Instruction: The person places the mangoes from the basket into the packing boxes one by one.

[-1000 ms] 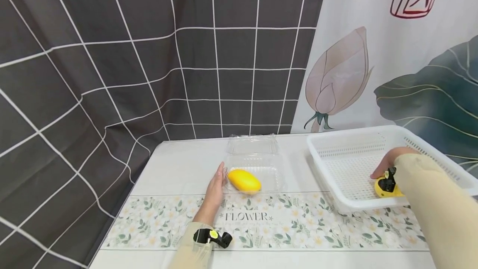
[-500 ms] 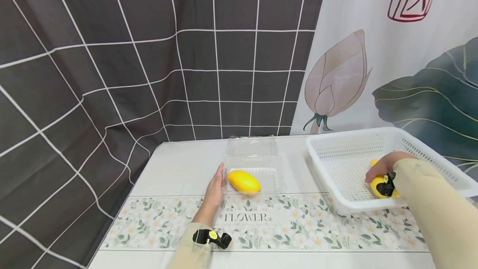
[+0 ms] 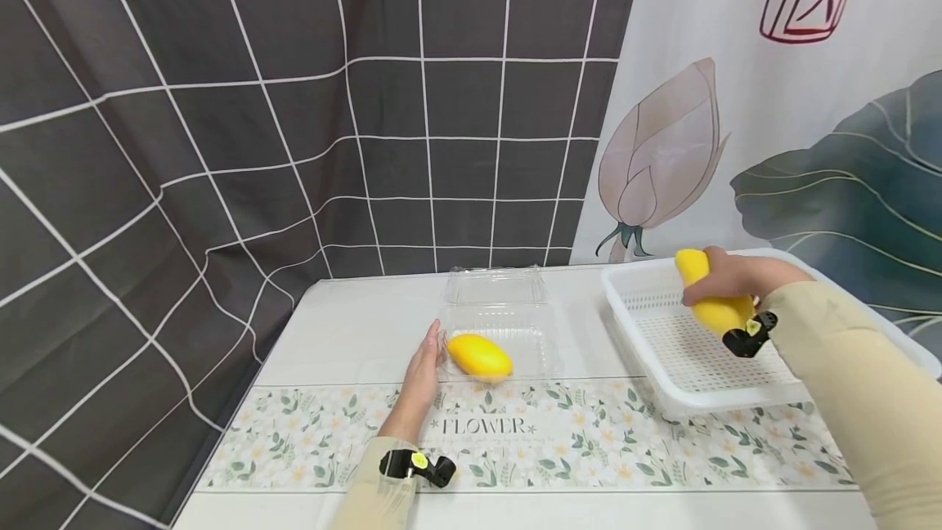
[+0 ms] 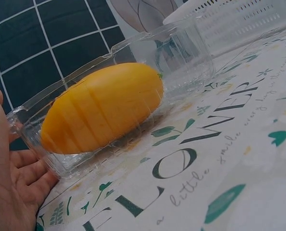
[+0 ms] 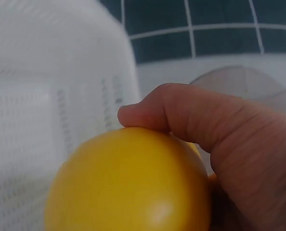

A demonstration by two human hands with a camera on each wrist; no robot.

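In the head view, my left hand (image 3: 423, 368) lies with fairly straight fingers against the left side of a clear plastic clamshell box (image 3: 536, 346). Its lid is folded back. A yellow-orange mango (image 3: 480, 356) sits at the left of the box; the left wrist view shows a small green spot at its tip, with my fingers (image 4: 30, 180) at the box's near corner. My right hand (image 3: 736, 275) grips a yellow pear-shaped fruit (image 3: 717, 313) above the white basket (image 3: 640, 342). In the right wrist view, the thumb presses on its rounded yellow end (image 5: 128, 178); the other fingers are mostly hidden.
The perforated basket stands at the right of the white table (image 3: 353, 325). A floral strip with the word FLOWER (image 3: 486, 427) runs across the table. Behind hang a dark grid-patterned curtain (image 3: 464, 96) and a white curtain with a lotus print (image 3: 662, 154).
My right hand has lifted the pear-shaped fruit up from the basket floor and moved a little left with it. The left hand, box and mango stay in place.
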